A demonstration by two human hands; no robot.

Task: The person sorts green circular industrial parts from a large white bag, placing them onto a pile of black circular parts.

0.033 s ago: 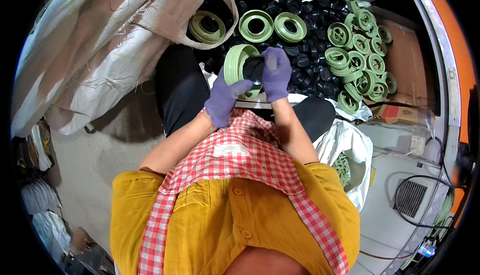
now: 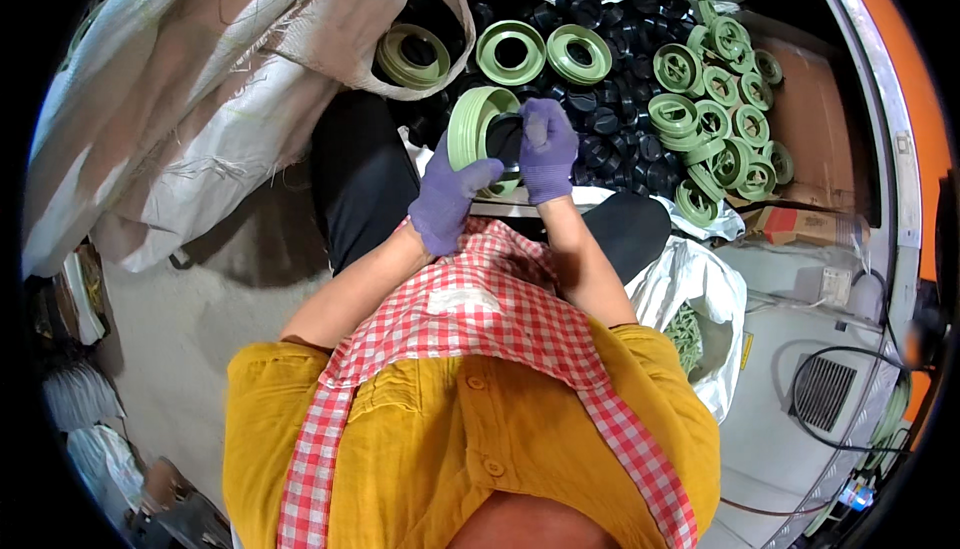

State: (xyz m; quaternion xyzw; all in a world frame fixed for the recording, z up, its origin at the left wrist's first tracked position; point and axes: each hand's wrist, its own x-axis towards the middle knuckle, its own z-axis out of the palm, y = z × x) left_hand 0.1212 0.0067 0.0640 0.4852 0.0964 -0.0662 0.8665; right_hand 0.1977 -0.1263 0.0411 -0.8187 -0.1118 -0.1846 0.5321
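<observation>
In my left hand (image 2: 447, 195), purple-gloved, is a pale green threaded plastic ring (image 2: 468, 129), tilted with its opening toward the right. The thumb lies over the ring's lower rim and the other fingers are behind it. My right hand (image 2: 548, 152), in a matching glove, is closed close against the ring's right side. Its curled fingers hide whatever they grip. A dark shape (image 2: 505, 139) shows in the ring's opening; I cannot tell whether it is a black cap in it or the pile behind. Three similar green rings (image 2: 511, 27) lie just beyond my hands.
A heap of black caps (image 2: 610, 99) spreads ahead. Many smaller green rings (image 2: 731, 164) are piled at the right, beside cardboard (image 2: 815, 139). A large white woven sack (image 2: 210, 79) stands at the left. By my right knee is an open white bag (image 2: 715, 334) with green pieces.
My right hand has shifted slightly down and left, its fingers more curled. The dark shape in the ring's opening looks different. My left hand and the ring are almost where they were.
</observation>
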